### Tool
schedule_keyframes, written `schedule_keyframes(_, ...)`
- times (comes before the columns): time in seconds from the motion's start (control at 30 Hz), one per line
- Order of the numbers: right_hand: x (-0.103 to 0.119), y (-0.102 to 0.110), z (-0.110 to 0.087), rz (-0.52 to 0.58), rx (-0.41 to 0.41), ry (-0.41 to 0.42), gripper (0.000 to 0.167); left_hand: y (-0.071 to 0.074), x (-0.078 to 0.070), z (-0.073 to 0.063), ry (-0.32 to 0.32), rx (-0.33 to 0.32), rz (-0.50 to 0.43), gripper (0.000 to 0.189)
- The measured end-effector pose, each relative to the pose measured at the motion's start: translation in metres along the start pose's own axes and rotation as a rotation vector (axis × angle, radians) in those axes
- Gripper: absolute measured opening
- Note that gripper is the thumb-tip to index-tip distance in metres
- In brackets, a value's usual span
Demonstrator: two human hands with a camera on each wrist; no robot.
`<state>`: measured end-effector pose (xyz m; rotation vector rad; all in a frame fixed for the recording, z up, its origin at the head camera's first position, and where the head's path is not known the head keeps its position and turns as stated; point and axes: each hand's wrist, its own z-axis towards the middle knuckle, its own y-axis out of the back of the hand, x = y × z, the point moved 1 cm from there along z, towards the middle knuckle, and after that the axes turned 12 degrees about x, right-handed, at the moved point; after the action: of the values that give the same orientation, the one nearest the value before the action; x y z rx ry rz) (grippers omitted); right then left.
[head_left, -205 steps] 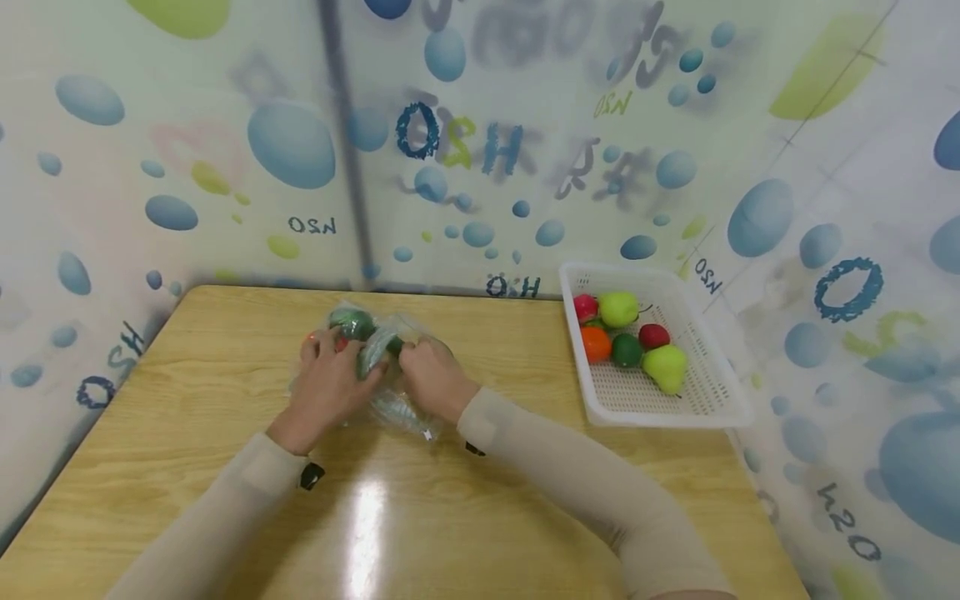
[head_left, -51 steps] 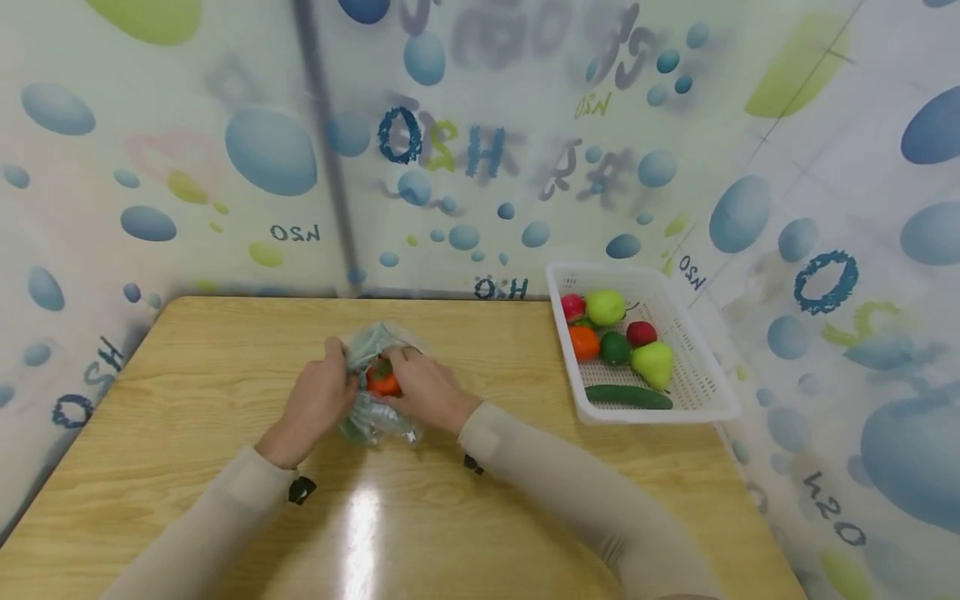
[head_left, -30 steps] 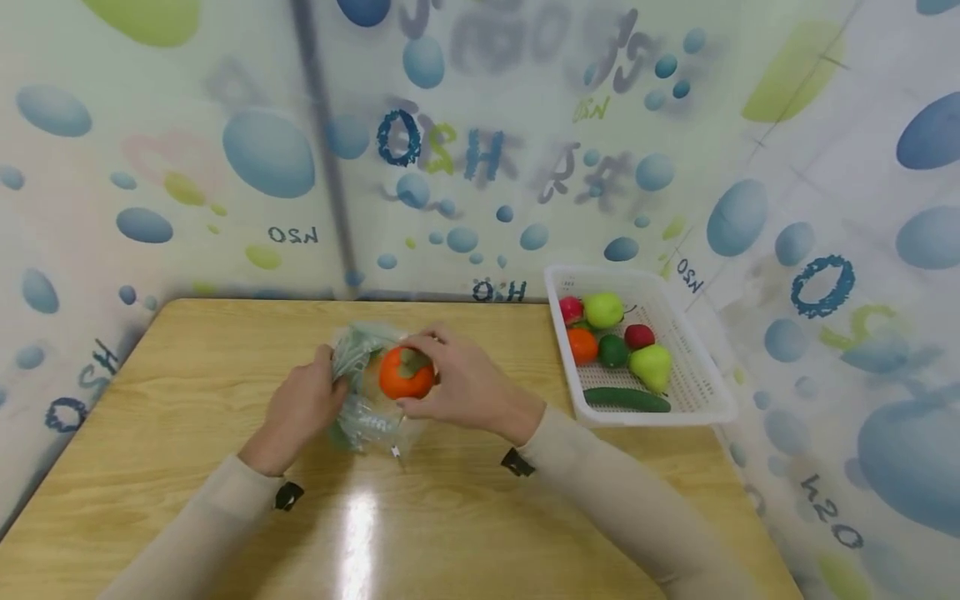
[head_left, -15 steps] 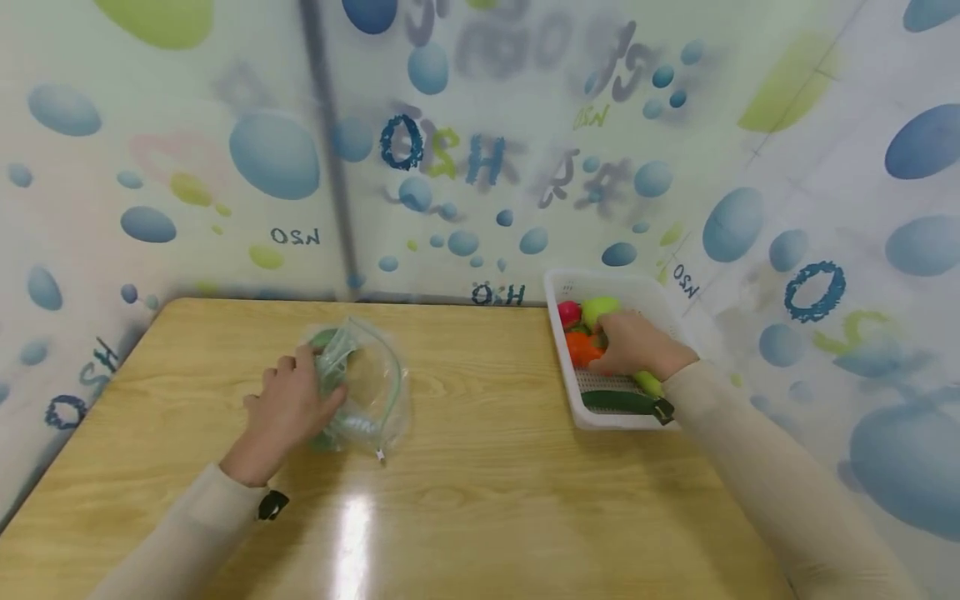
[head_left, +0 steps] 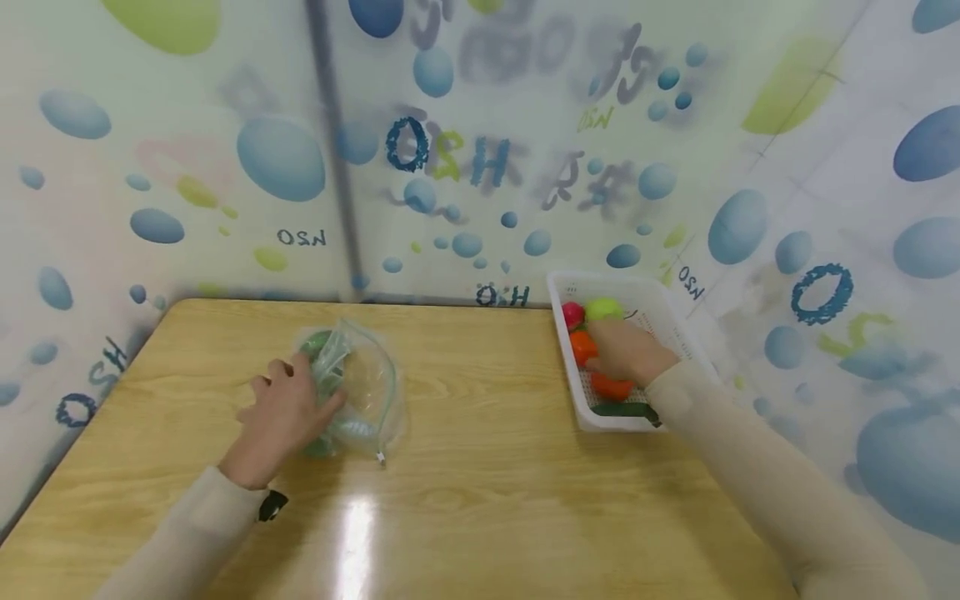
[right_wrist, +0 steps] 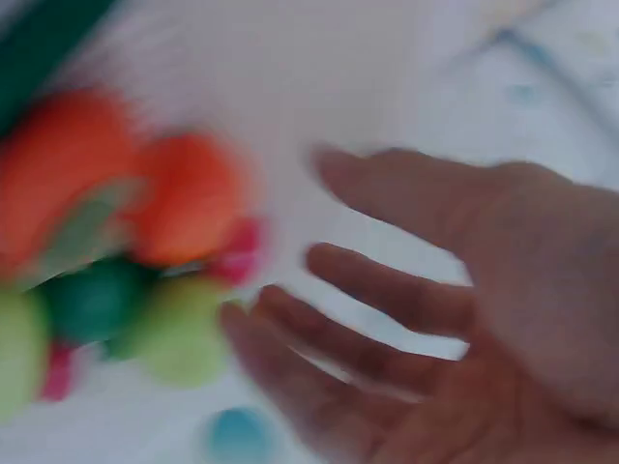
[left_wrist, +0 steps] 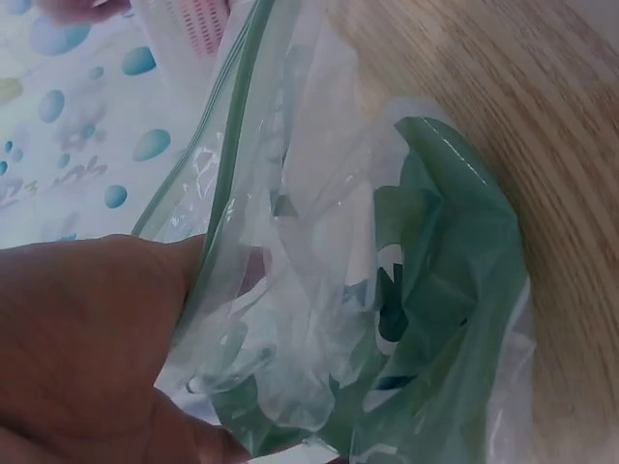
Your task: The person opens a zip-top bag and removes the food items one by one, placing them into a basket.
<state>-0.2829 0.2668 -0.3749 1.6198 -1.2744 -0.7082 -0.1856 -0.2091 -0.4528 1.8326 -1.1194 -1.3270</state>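
Observation:
At the left of the table, my left hand (head_left: 281, 412) holds a clear zip bag (head_left: 367, 375) with green printing, its thumb and fingers at the near side. In the left wrist view the bag (left_wrist: 435, 280) stands partly raised beside that hand (left_wrist: 87, 338); whether anything is inside cannot be told. My right hand (head_left: 630, 350) hovers over the white basket (head_left: 581, 417), fingers spread and holding nothing in the right wrist view. Just under it lies a persimmon (head_left: 611, 387) with a green calyx, beside another orange-red fruit (right_wrist: 189, 198).
Also in the basket are a cucumber (head_left: 622, 410), a green apple (head_left: 603, 308), a red fruit (head_left: 573, 314), a dark green fruit (right_wrist: 97, 300) and a yellow-green pear (right_wrist: 14, 348). The wooden table (head_left: 465, 500) ends at a patterned wall (head_left: 450, 275).
My right hand has taken the persimmon out of the bag, carried it right and let it go in the basket. The cucumber came into the basket earlier. My left hand has stayed at the bag.

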Motion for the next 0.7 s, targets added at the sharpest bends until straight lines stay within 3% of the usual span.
schedule_keyframes(0.1, 0.046, 0.006, -0.009, 0.018, -0.194, 0.183, 0.025, -0.002, -0.003, 0.005, -0.038, 0.026, -0.027, 0.095)
schedule_keyframes(0.17, 0.082, 0.004, -0.011, 0.046, -0.271, 0.343, 0.021, -0.004, -0.004, 0.009, -0.077, 0.015, -0.035, 0.091)
schedule_keyframes(0.27, 0.135, -0.008, -0.006, 0.065, -0.285, 0.561, 0.019, -0.007, -0.006, 0.012, -0.131, -0.015, -0.041, 0.083)
schedule_keyframes(0.33, 0.164, -0.020, 0.001, 0.065, -0.273, 0.659, 0.019, -0.008, -0.007, 0.014, -0.150, -0.012, -0.049, 0.080)
schedule_keyframes(0.5, 0.214, -0.047, 0.030, 0.039, -0.197, 0.772, 0.024, -0.016, -0.003, 0.025, -0.169, -0.006, -0.091, 0.083)
schedule_keyframes(0.6, 0.234, -0.060, 0.050, -0.040, -0.156, 0.769, 0.029, -0.028, 0.007, 0.040, -0.180, -0.115, -0.062, 0.084)
schedule_keyframes(0.7, 0.247, -0.068, 0.066, -0.095, -0.144, 0.741, 0.032, -0.029, 0.008, 0.040, -0.134, -0.166, -0.008, 0.078)
